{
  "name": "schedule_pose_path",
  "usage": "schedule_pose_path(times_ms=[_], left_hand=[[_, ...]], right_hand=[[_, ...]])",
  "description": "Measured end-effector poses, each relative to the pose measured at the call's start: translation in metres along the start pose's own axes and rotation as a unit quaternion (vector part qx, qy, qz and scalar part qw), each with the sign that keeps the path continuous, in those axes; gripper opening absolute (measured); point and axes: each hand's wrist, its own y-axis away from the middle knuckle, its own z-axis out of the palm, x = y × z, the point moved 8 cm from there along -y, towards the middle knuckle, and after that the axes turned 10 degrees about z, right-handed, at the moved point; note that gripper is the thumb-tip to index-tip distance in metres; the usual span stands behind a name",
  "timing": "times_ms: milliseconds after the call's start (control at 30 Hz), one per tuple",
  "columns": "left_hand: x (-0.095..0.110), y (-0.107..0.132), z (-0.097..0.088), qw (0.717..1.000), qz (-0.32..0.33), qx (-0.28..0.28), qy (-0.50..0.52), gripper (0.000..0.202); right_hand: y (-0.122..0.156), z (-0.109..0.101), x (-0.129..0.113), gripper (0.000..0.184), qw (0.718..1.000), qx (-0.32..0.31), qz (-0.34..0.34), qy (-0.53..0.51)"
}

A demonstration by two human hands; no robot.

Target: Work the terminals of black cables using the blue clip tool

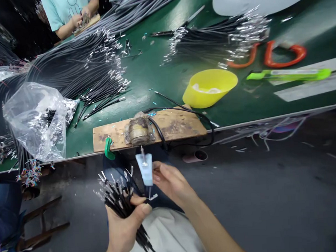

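Observation:
My left hand (124,224) is closed around a bundle of black cables (119,195) with silvery, stripped-looking ends pointing up. By its thumb, one cable end (153,197) sticks out below a light-blue tapered piece (145,169). That piece sits on a thin metal shaft (142,150) coming from a small, grimy motor (139,130). On the right side of the blue piece, my right hand (172,181) has its fingers curled in close to its edge. What those fingers hold, if anything, is hidden. The motor is mounted on a wooden board (181,123) at the table's edge.
A green clamp handle (109,149) grips the board. On the green table (151,74) are a yellow cup (211,89), orange-handled scissors (284,54), a green marker (289,75), cable bundles (79,66) and a plastic bag (36,120). Across the table sits a co-worker (71,13).

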Motion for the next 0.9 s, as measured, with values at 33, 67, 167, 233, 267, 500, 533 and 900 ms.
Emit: schedule_pose_path(times_ms=[33,67,167,233,267,500,533,900], left_hand=[[-0.006,0.002,-0.001,1.000,-0.019,0.000,0.002,0.017],[-0.012,0.004,-0.002,0.999,-0.040,-0.002,0.005,0.023],[-0.027,0.009,-0.003,0.996,-0.086,-0.012,0.016,0.038],[-0.033,0.011,-0.004,0.995,-0.096,-0.018,0.018,0.032],[-0.035,0.013,-0.005,0.995,-0.100,-0.018,0.017,0.028],[-0.041,0.024,-0.008,0.992,-0.121,-0.016,0.037,0.038],[-0.041,0.023,-0.006,0.991,-0.121,-0.018,0.045,0.040],[-0.038,0.014,0.006,0.984,-0.141,-0.049,0.100,0.041]], right_hand=[[0.006,-0.004,-0.003,0.035,0.999,0.020,-0.024,0.036],[0.012,-0.006,-0.007,0.033,0.995,0.041,-0.054,0.078],[0.036,0.006,-0.030,0.025,0.952,0.087,-0.197,0.219],[0.051,0.027,-0.043,0.018,0.902,0.077,-0.286,0.314],[0.055,0.039,-0.045,0.013,0.878,0.062,-0.312,0.357],[0.059,0.067,-0.042,0.021,0.816,0.015,-0.337,0.470],[0.061,0.067,-0.041,0.021,0.808,0.031,-0.348,0.474],[0.038,0.033,-0.004,0.030,0.954,-0.001,-0.169,0.249]])
